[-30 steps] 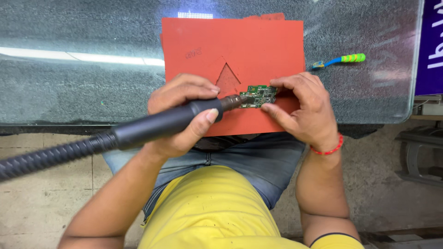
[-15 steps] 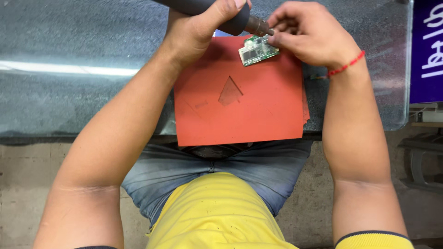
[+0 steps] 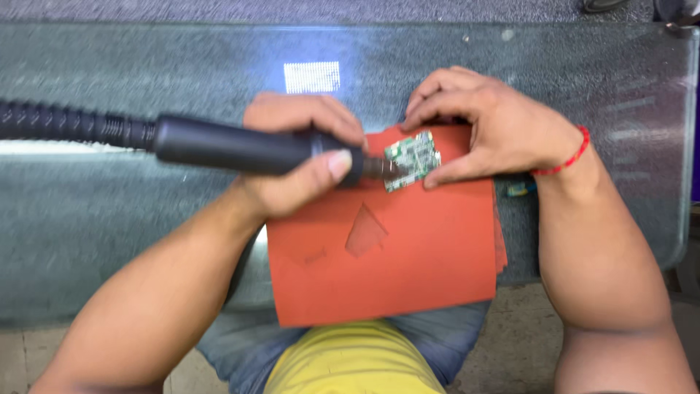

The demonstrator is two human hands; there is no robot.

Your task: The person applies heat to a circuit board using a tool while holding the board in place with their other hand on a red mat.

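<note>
My left hand (image 3: 302, 157) grips a black hot-air wand (image 3: 233, 146) whose ribbed hose (image 3: 65, 125) runs off to the left. Its metal nozzle (image 3: 379, 169) points right at a small green circuit board (image 3: 412, 159). My right hand (image 3: 485, 124) pins that board by its edges against an orange-red mat (image 3: 408, 255). A red thread band (image 3: 565, 157) circles my right wrist. The mat has a triangular mark near its middle.
The mat lies on a glass-topped table (image 3: 109, 219) and overhangs its near edge above my lap. A blue-green tool (image 3: 519, 188) peeks out under my right wrist. A bright light reflection (image 3: 311, 76) shows on the glass.
The view has shifted so hands and mat sit lower and nearer. The wand and hose now lie level from the left, with the nozzle still at the board.
</note>
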